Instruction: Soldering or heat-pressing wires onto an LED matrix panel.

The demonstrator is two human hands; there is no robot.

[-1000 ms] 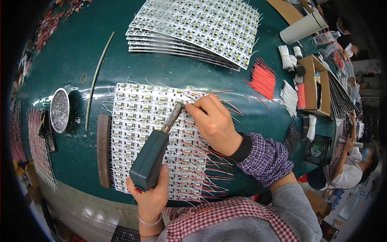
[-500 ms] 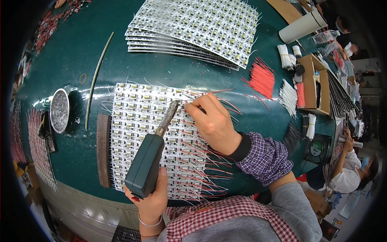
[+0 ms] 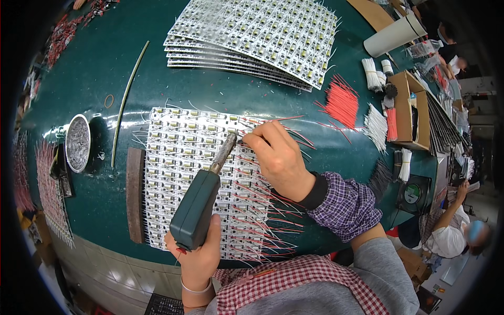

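Observation:
A sheet of white circuit boards (image 3: 181, 173) lies in front of me, with rows of small parts and red and white wires along its right side. My left hand (image 3: 202, 257) is wrapped round the dark green body of a soldering gun (image 3: 195, 210). Its metal tip touches, or nearly touches, the upper part of the sheet. Close beside that tip, my right hand (image 3: 278, 160) is closed in a pinch on a thin wire, mostly hidden by the fingers. A brown bar (image 3: 135, 197) runs along the sheet's left edge.
Beyond lies a stack of similar board sheets (image 3: 252, 37). Loose red wires (image 3: 341, 102), white wires (image 3: 375, 126) and a cardboard box (image 3: 420, 123) are at the right. Left stand a round metal dish (image 3: 79, 144) and a thin rod (image 3: 128, 100). A co-worker (image 3: 451, 231) sits far right.
The soldering gun and my left hand have shifted slightly right, with the tip a little closer to my right fingers. My right hand has barely moved. The co-worker's arm and head have moved.

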